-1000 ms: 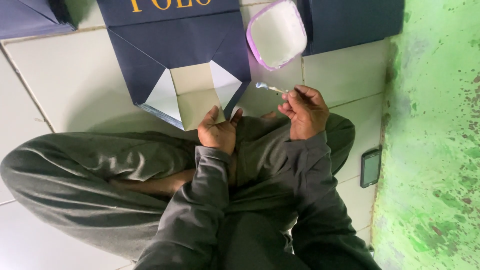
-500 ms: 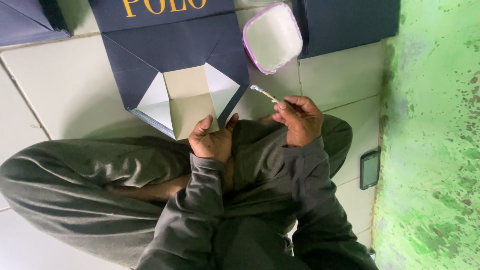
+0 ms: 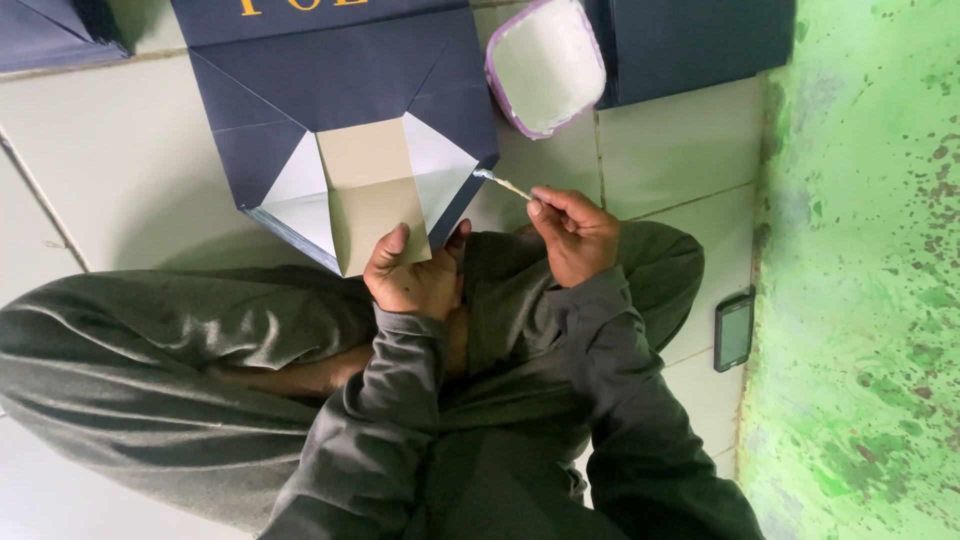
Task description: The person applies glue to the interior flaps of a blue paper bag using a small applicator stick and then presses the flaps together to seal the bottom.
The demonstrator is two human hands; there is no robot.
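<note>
Two hands work close to the body, above the crossed legs (image 3: 170, 350) in grey trousers. Left hand (image 3: 412, 280) grips the lower end of the tan card insert (image 3: 372, 195), thumb on top, fingers closed beneath it. Right hand (image 3: 575, 232) pinches a thin stick (image 3: 508, 186) between thumb and fingertips, its whitened tip touching the right corner of the folded bag bottom. Compared with one second earlier, the stick tip has moved from mid-air near the white tub down to the bag's edge, and the left thumb has slid further onto the insert; judged from this, paste is now being laid along the flap rather than being fetched.

Count, near to far: one dark phone (image 3: 733, 332) flat on the floor tiles (image 3: 120, 200) beside the green wall (image 3: 860, 300); one stick; one card insert; one navy paper bag (image 3: 340, 80) lying flat with its bottom folds opened towards the person; one white tub (image 3: 545, 65) with a lilac rim, just beyond the bag's right corner; two further navy sheets, one at the top left (image 3: 50, 35) and one at the top right (image 3: 690, 45), both partly cropped.
</note>
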